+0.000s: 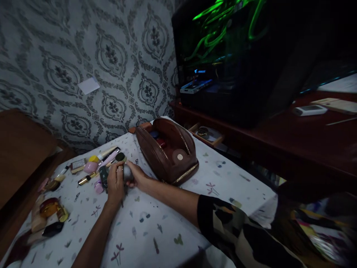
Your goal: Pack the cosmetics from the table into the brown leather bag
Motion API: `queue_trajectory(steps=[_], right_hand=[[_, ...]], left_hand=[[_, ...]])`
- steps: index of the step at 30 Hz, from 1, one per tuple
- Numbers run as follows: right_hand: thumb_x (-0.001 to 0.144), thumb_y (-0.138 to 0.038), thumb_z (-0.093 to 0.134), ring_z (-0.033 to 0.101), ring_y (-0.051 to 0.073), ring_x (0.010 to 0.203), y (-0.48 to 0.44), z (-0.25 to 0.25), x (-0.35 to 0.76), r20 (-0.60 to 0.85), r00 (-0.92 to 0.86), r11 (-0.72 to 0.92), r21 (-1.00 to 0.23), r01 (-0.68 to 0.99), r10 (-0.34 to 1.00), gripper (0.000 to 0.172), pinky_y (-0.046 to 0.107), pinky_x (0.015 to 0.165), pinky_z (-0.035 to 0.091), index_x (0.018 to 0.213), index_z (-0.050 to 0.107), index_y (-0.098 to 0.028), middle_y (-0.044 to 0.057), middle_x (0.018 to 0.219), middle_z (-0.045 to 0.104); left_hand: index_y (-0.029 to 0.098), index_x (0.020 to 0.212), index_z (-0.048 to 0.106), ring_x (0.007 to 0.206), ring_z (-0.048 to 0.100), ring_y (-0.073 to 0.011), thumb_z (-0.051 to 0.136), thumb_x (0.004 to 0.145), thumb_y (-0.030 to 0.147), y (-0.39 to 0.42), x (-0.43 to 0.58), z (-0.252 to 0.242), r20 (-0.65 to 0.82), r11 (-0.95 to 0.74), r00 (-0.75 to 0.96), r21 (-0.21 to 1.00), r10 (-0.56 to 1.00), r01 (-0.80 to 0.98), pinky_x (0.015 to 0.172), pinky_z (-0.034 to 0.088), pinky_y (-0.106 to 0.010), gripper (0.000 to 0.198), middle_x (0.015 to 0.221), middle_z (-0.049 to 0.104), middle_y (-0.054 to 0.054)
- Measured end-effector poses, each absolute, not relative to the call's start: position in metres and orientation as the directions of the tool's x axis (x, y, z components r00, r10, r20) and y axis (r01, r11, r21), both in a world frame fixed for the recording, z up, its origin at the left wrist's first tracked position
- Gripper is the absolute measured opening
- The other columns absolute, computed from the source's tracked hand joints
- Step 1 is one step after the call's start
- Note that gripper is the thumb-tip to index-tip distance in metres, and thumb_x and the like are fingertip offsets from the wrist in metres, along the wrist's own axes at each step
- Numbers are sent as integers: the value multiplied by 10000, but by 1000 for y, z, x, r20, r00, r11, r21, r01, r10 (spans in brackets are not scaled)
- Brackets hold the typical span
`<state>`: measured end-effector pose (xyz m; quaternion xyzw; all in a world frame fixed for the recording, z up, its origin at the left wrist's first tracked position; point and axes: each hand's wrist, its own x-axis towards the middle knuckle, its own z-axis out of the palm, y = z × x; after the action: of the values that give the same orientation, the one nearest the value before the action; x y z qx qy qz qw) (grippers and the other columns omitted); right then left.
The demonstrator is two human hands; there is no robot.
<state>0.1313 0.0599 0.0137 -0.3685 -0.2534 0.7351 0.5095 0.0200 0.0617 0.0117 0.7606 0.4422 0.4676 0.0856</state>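
Observation:
My left hand [115, 184] and my right hand [138, 175] meet over the left part of the table, fingers closed around a grey, rounded container [127, 173]. Its exact kind is unclear in the dim light, and my fingers cover part of it. A dark green round piece [121, 157] shows just above my hands; whether it touches the container cannot be told. Close to my left fingers is a dark green item [103, 176], with a small lilac item [98, 187] below it. To the right of my hands stands an unzipped brown toiletry bag [156, 158], with a red item [161, 142] inside.
Behind my hands lie a pink rounded item [90, 167], a yellow item [93, 159] and several tubes. An amber jar [49, 207] and other cosmetics sit at the table's left. An open drawer [216, 141] and a dark computer case [223, 89] border the right side.

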Motion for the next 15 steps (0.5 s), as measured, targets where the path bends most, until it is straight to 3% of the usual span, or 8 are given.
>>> queue_trajectory(steps=[5, 9, 12, 15], right_hand=[[918, -397, 530, 528, 122, 481, 60, 11, 130, -261, -166, -307, -721, -621, 951, 198, 205, 369, 407, 989, 554, -213, -28, 681, 567], [881, -332, 583, 570, 119, 554, 54, 19, 134, -178, -158, -237, -674, -700, 971, 145, 223, 456, 480, 955, 523, -223, -26, 782, 618], [920, -337, 516, 542, 111, 477, 50, 33, 140, -122, -186, -220, -644, -732, 975, 130, 208, 426, 435, 962, 523, -214, -36, 702, 612], [971, -401, 408, 515, 106, 418, 49, 52, 148, -68, -211, -205, -633, -746, 975, 267, 187, 373, 342, 919, 564, -191, -28, 617, 595]], left_hand=[[200, 1115, 617, 1077, 608, -244, 373, 985, 513, 60, 20, 13, 592, -572, 163, 611, 789, 548, 974, 459, -385, 417, 1110, 666, -81], [207, 1163, 620, 1098, 627, -236, 384, 961, 597, 67, 20, 16, 533, -529, 101, 763, 840, 372, 934, 499, -353, 498, 1188, 667, -99], [206, 1170, 610, 1009, 665, -214, 340, 947, 638, 79, 22, 20, 470, -460, -32, 875, 882, 148, 869, 526, -328, 556, 1130, 690, -101], [206, 1172, 613, 942, 672, -202, 390, 929, 592, 92, 23, 25, 456, -448, -37, 884, 889, 135, 825, 531, -313, 508, 1066, 709, -88]])
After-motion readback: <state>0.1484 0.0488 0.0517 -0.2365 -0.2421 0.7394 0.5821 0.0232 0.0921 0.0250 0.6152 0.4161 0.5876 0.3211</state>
